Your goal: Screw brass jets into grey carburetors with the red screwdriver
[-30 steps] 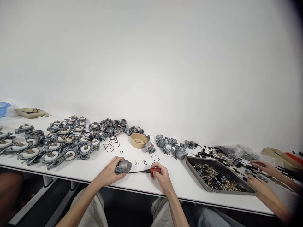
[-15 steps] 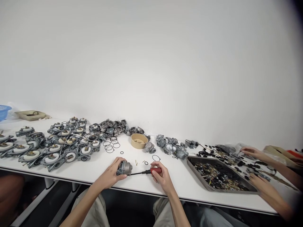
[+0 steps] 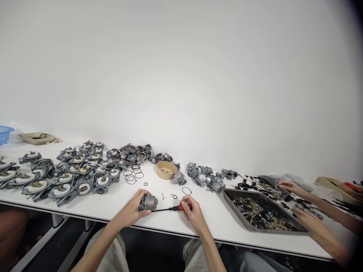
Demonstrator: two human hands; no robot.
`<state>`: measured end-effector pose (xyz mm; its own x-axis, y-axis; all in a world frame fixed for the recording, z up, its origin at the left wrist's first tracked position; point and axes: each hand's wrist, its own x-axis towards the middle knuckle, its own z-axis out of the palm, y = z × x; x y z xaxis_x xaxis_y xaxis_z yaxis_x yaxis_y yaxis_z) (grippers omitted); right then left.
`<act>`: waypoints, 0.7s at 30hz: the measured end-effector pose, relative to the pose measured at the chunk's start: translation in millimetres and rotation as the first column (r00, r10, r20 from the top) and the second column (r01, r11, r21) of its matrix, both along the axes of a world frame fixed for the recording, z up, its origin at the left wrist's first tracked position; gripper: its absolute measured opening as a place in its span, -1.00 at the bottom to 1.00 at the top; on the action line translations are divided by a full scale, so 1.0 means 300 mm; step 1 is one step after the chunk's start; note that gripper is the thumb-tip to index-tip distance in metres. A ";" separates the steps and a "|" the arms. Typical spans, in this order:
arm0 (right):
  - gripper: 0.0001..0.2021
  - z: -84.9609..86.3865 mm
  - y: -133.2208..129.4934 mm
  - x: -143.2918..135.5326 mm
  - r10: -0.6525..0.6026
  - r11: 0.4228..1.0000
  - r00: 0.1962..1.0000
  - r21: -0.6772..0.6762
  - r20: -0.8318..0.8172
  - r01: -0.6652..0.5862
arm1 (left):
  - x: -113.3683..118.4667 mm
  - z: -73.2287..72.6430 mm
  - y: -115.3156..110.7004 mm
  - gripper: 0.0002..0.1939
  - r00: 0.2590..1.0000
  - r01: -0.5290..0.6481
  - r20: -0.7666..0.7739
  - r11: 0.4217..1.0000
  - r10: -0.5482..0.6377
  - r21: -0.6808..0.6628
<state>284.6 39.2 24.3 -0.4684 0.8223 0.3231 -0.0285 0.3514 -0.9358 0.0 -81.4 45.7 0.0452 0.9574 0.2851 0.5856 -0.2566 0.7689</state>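
Near the front edge of the white table [image 3: 198, 223], my left hand [image 3: 132, 209] grips a grey metal carburetor [image 3: 149, 202] lying on its side. My right hand [image 3: 193, 213] is wrapped round the red handle of a screwdriver [image 3: 177, 208]. Its dark shaft points left, and the tip meets the lower right of the carburetor; the exact contact is too small to make out. Just behind the shaft lie tiny brass parts [image 3: 163, 196] and a small black O-ring [image 3: 175, 197]. A larger thin black ring [image 3: 186, 191] rests beyond my right hand.
Several carburetor bodies with white floats [image 3: 62, 189] cover the left side. A round tan container [image 3: 166, 170] stands behind my hands, beside a loose metal bowl [image 3: 179, 178]. At right, a metal tray [image 3: 246, 224] holds small parts, near another person's hands [image 3: 312, 223].
My right hand has closed further over the screwdriver's handle, hiding more of the red. The carburetor stays nearly in place. The other person's far hand has shifted left.
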 end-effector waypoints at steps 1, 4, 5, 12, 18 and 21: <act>-0.64 0.002 -0.001 0.000 -0.016 1.000 1.000 0.004 0.016 0.016 | 0.000 0.001 -0.001 -0.44 1.000 0.003 -0.002 1.000 -0.003 -0.004; -0.59 0.006 -0.003 -0.003 -0.035 0.999 0.998 0.039 0.056 0.033 | 0.001 0.006 -0.005 -0.45 1.000 0.004 -0.014 1.000 -0.004 -0.009; -0.58 0.006 -0.004 -0.004 -0.049 0.998 0.996 0.050 0.068 0.045 | 0.001 0.008 -0.005 -0.45 1.000 0.002 -0.020 1.000 -0.003 -0.006; -0.61 -0.001 0.000 -0.003 -0.085 0.992 0.990 0.105 0.112 0.073 | 0.009 0.022 -0.016 -0.53 1.000 -0.011 -0.024 1.000 0.012 0.011; -0.61 0.006 -0.002 -0.003 -0.032 0.991 0.998 0.133 0.056 0.024 | 0.013 0.031 -0.019 -0.55 1.000 -0.022 -0.003 1.000 0.022 -0.014; -0.61 0.006 -0.002 -0.007 -0.059 0.996 0.997 0.072 0.052 0.055 | 0.014 0.033 -0.018 -0.57 1.000 -0.017 -0.003 1.000 0.017 -0.009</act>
